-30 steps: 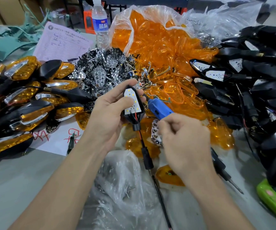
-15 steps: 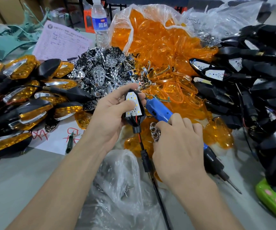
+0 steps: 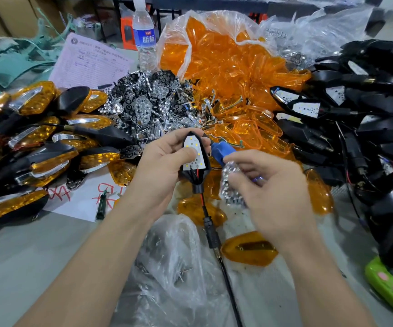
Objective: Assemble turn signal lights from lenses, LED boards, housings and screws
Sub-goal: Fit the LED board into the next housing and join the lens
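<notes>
Shifted inward since a moment ago, the left hand now lays its thumb on the LED board in the black housing it grips over the middle of the bench. Just right of it, the right hand has raised a chrome reflector, pinched at its edge. The parts look light, brittle and slick, so hold them by the rims.

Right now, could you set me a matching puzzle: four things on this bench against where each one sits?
Things:
1. water bottle
2. black housing
3. silver reflector
4. orange lens

Places:
A. pinched in the right hand
B. standing upright at the back
C. lying loose beside the right wrist
D. gripped in the left hand

Pairs: 1-B, 2-D, 3-A, 4-C
</notes>
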